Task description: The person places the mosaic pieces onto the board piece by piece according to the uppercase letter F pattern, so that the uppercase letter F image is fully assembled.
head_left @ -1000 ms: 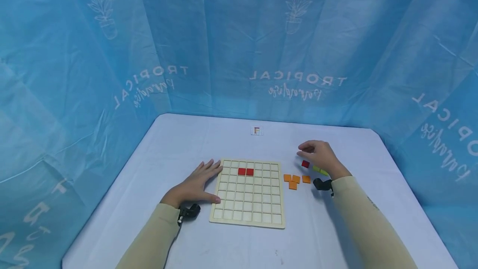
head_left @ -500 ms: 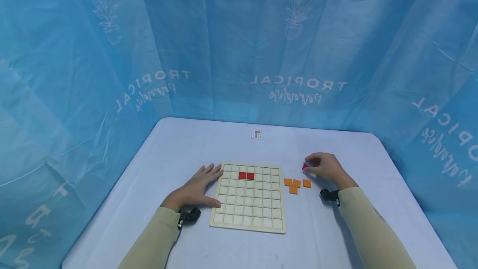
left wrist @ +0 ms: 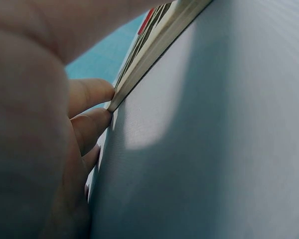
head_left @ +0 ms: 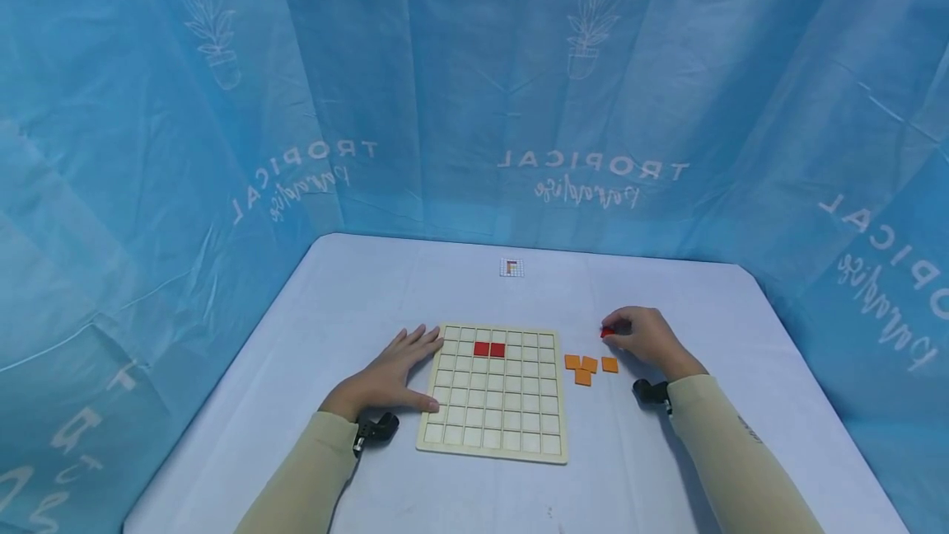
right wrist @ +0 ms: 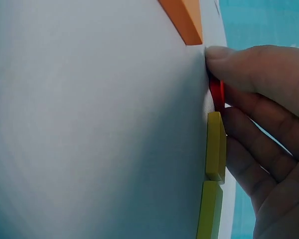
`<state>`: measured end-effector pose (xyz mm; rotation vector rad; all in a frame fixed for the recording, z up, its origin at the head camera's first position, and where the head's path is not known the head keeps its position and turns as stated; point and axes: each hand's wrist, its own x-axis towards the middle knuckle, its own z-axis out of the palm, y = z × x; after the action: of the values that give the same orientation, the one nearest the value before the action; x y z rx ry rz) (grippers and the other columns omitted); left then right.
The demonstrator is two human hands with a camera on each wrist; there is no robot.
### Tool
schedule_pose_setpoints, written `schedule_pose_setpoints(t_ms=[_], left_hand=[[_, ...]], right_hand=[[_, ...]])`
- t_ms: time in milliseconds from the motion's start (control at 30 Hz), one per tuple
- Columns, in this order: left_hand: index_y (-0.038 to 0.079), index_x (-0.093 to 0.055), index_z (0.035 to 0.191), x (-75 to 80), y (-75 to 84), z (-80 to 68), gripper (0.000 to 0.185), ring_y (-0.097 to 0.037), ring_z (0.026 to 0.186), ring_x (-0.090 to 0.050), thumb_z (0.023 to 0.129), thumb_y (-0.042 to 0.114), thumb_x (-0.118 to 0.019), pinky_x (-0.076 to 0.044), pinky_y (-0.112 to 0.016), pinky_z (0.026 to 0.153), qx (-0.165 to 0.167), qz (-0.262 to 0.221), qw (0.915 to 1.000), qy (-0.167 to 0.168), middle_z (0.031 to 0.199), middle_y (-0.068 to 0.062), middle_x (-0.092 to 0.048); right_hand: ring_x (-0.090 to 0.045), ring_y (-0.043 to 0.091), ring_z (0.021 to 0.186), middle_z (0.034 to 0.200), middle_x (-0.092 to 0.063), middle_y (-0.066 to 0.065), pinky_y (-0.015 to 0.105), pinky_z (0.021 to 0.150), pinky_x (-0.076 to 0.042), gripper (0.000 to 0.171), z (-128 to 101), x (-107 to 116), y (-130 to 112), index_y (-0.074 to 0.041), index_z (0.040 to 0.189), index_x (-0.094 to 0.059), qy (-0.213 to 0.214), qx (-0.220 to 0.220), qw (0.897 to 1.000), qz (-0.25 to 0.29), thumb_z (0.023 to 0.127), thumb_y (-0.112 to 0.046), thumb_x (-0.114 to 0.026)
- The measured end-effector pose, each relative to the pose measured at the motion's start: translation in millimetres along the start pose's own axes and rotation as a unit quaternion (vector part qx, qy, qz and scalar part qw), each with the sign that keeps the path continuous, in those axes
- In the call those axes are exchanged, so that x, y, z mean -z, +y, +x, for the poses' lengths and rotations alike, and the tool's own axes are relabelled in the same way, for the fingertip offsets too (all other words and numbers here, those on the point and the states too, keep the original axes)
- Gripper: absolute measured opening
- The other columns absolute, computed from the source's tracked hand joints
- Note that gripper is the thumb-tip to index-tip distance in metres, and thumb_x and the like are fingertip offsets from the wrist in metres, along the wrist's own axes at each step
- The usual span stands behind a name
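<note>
My right hand (head_left: 643, 338) is low over the table, its thumb and fingers pinching a small red tile (right wrist: 217, 94). Close by in the right wrist view are two yellow-green tiles (right wrist: 215, 149), which the hand hides in the head view. The left hand (head_left: 389, 373) rests with spread fingers along the left side of a pale wooden grid board (head_left: 493, 456). In the left wrist view its fingertips (left wrist: 100, 92) touch the board's edge. Two red tiles (head_left: 489, 349) sit side by side in cells near the board's far side.
Several orange tiles (head_left: 583, 377) lie between the board and the right hand. A small card with a coloured grid pattern (head_left: 511, 268) lies farther back on the white-covered table (head_left: 371, 287). Blue curtains (head_left: 460, 105) hang behind and at both sides.
My right hand has come down onto the loose red tile and now pinches it. The left hand stays at the board. The head view has tilted slightly.
</note>
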<state>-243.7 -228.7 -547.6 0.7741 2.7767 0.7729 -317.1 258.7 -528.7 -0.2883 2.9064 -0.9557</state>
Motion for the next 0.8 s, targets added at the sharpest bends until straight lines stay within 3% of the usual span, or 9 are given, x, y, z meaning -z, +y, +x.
schedule_pose_setpoints(t_ms=[800], left_hand=[[0.012,-0.036,0.165,1.3,1.8,-1.1,0.122,-0.030,0.160,-0.006,0.072,0.076,-0.082,-0.002,-0.055,0.127,-0.006,-0.003,1.0000,0.002,0.174,-0.002,-0.021]], right_hand=[[-0.063,0.029,0.105,0.113,-0.071,0.004,0.049,0.098,-0.057,0.028,-1,-3,-19,-0.009,0.120,-0.077,0.005,0.010,0.999,0.049,0.093,-0.012,-0.083]])
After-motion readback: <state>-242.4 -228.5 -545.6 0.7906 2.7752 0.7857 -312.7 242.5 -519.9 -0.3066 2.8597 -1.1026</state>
